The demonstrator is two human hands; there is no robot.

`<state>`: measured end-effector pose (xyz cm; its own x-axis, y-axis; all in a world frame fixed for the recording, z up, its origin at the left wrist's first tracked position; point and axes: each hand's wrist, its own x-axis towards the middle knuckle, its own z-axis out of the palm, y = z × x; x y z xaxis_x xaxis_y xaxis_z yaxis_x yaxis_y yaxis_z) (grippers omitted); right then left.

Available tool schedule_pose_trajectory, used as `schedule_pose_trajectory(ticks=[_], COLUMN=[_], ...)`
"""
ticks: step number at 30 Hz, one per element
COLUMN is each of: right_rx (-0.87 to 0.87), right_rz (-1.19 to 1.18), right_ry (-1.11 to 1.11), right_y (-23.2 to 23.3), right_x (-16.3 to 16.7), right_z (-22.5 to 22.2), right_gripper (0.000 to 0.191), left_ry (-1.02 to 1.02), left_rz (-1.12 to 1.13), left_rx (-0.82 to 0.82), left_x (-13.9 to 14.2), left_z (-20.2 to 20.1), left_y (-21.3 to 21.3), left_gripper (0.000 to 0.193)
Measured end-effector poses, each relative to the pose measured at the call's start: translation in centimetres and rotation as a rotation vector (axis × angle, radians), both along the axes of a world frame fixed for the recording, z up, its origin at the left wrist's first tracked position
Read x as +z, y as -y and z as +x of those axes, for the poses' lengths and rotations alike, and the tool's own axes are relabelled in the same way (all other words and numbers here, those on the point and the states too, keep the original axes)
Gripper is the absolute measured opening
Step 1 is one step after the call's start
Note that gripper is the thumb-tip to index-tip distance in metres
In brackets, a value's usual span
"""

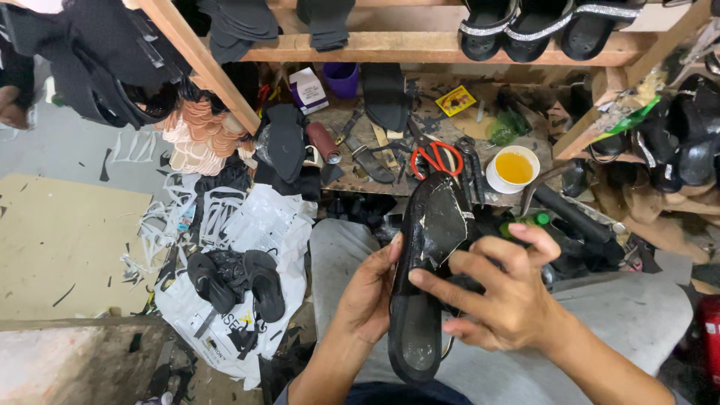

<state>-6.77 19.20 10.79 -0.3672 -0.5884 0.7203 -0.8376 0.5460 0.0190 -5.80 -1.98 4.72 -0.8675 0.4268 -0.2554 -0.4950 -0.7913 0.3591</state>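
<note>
both hands, left hand [369, 289] and right hand [504, 296], grip a black sandal sole [424, 277]; its far side is perhaps hidden.

My left hand [367, 289] is half hidden behind the black rubber sandal sole [424, 277]. The frame's top edge crops the black glitter-strapped sandals [525, 26] on the wooden shelf [390, 46]; I can't read their upper parts.
</note>
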Motion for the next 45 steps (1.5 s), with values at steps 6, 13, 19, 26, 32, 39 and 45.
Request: schedule_pose_trajectory(ticks=[6, 13, 19, 26, 32, 39, 45], right_rx=[-0.038, -0.019, 0.013, 0.051, 0.055, -0.033, 0.067], right_rz=[0.036, 0.040, 0.056, 0.015, -0.064, -0.141, -0.635], right_ry=[-0.031, -0.054, -0.090, -0.049, 0.031, 0.199, 0.897], right_y=[0.0, 0.1, 0.1, 0.1, 0.1, -0.3, -1.6], right_x=[-0.5, -0.9, -0.8, -0.6, 0.6, 1.8, 1.8], right_z=[0.4, 0.7, 0.7, 0.4, -0.6, -1.5, -4.1], right_gripper=[0.056, 0.056, 0.055, 0.044, 0.046, 0.044, 0.046], left_ry=[0.015, -0.005, 0.021, -0.026, -0.056, -0.133, -0.176], left_rz=[0.009, 0.044, 0.019, 0.049, 0.027, -0.028, 0.080], left_rx=[-0.004, -0.016, -0.006, -0.027, -0.055, -0.129, -0.238], left_x=[-0.2, -0.3, -0.2, -1.1, -1.5, -0.8, -1.6], left_z=[0.0, 0.0, 0.0, 0.0, 0.4, 0.6, 0.8], left_y=[-0.1, 0.1, -0.1, 0.2, 0.3, 0.6, 1.2], left_gripper=[0.034, 0.033, 0.034, 0.032, 0.030, 0.040, 0.047])
